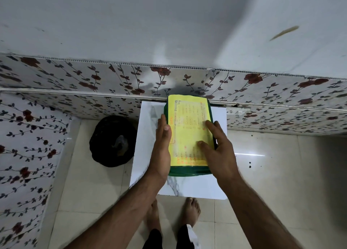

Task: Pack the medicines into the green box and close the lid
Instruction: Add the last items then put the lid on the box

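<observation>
Both hands on box [189,170], long axis running away from person. Left hand [163,145] flat along left side; right hand [216,145] fingers spread on lid [189,128], pressing.

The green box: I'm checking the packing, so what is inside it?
Nothing inside shows. The green box is covered by its yellow-labelled lid, with the left hand and right hand on it. No medicines are visible.
</observation>
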